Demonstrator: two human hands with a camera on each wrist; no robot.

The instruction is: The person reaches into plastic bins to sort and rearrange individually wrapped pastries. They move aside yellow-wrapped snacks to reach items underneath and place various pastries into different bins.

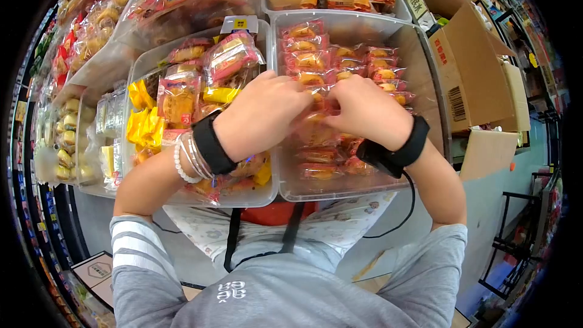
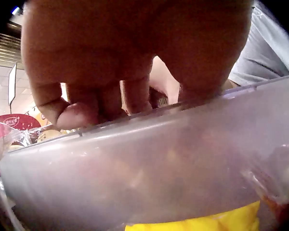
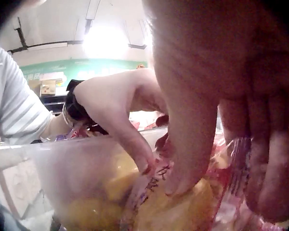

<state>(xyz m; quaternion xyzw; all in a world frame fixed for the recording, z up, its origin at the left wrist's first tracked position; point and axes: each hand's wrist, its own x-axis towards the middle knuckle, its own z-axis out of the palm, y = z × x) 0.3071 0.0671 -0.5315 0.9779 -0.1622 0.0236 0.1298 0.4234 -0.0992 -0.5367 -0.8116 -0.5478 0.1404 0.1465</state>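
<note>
In the head view both hands are inside the right clear bin (image 1: 431, 79), over red-and-clear wrapped pastries (image 1: 306, 59) stacked in rows. A wrapped pastry (image 3: 173, 207) lies between the hands in the right wrist view. The left hand (image 1: 264, 112) reaches over the wall between two bins, its thumb and curled fingers pinching the wrapper's edge. The right hand (image 1: 370, 109) holds the same pastry, thumb on its near face and fingers at its far side. In the left wrist view the left hand (image 2: 135, 57) hangs above the bin wall (image 2: 135, 159), which hides its fingertips.
The left bin (image 1: 240, 197) holds mixed wrapped pastries and yellow packets (image 1: 144, 127). More filled bins stand behind and at the far left. Cardboard boxes (image 1: 467, 67) stand to the right. A cable (image 1: 398, 222) hangs from the right wrist camera.
</note>
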